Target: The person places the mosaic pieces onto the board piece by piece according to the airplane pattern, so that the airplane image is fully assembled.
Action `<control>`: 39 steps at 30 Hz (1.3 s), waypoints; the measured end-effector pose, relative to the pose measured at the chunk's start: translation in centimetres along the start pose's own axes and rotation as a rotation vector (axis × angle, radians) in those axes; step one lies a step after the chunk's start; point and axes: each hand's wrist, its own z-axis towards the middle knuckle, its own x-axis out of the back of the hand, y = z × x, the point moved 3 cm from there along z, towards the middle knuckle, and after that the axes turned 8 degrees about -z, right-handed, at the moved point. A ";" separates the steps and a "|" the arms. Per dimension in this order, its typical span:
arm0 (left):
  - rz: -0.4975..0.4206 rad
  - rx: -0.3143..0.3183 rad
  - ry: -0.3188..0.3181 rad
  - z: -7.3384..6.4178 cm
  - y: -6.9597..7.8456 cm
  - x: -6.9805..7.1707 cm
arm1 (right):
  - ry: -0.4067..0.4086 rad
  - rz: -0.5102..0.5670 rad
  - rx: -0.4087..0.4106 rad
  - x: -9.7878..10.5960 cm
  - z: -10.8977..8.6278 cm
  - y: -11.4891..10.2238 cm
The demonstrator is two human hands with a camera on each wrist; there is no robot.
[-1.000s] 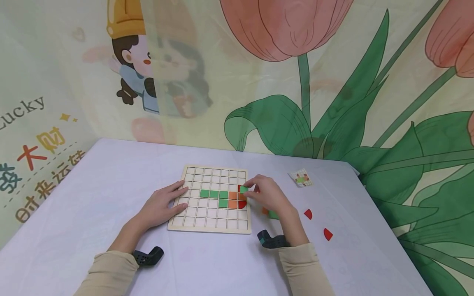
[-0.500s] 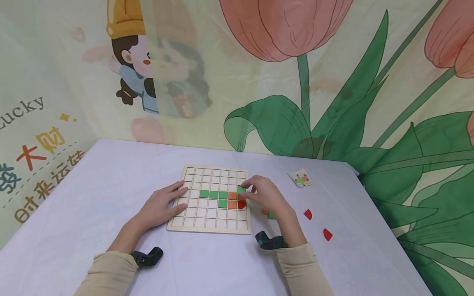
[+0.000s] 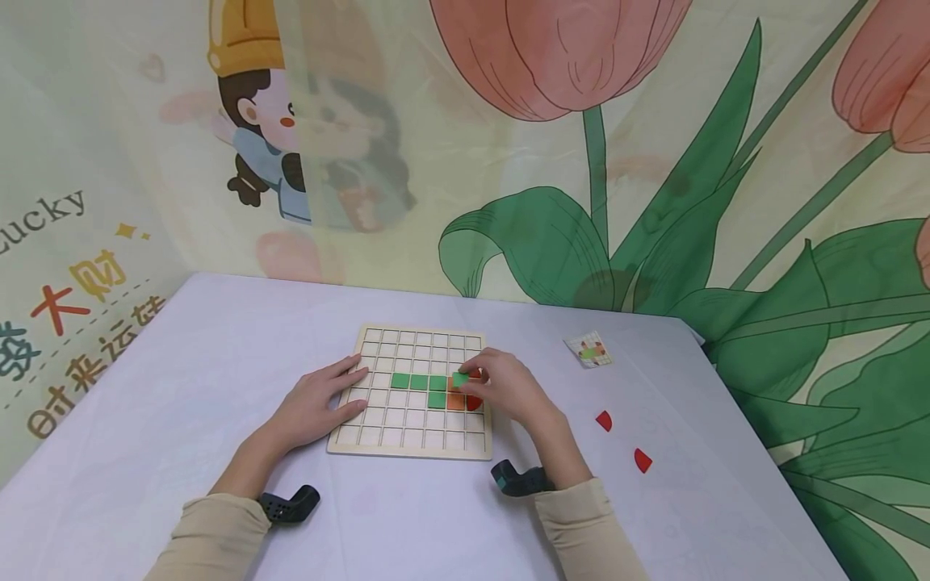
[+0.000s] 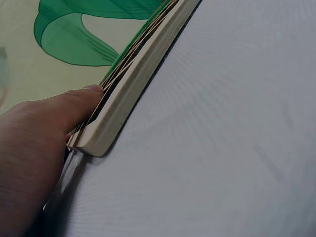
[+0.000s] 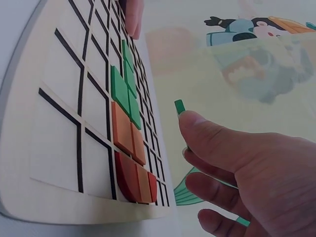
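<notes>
A wooden grid board (image 3: 407, 440) lies on the table, with green square tiles (image 3: 419, 382), orange square tiles (image 3: 455, 401) and red quarter-round tiles (image 3: 474, 403) set in its cells. My left hand (image 3: 308, 403) rests on its left edge, fingers straight; the left wrist view shows the thumb (image 4: 81, 103) on the rim. Thumb and index of my right hand (image 3: 508, 386) pinch a green square tile (image 5: 179, 105) close over the orange ones. In the head view that hand covers part of the board's right side.
Two loose red quarter-round pieces (image 3: 604, 420) lie right of the board. Farther back is a small pattern card (image 3: 590, 350). A dark wrist camera sits on each forearm. A printed cloth backdrop stands behind the table.
My right hand has moved left with the green tile, from the board's right edge to over the orange tiles. The orange and green pieces near its wrist are now hidden. The left hand stays put.
</notes>
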 end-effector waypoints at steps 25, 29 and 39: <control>0.009 0.005 0.000 0.1 -0.3 -0.2 | 0.036 -0.100 0.146 -2.1 0.1 -2.1; 0.008 0.010 0.000 0.0 -0.3 -0.2 | 0.051 -0.121 0.175 -2.5 0.1 -2.5; 0.015 0.021 0.002 0.0 -0.2 -0.2 | 0.072 -0.167 0.188 -3.2 0.1 -3.4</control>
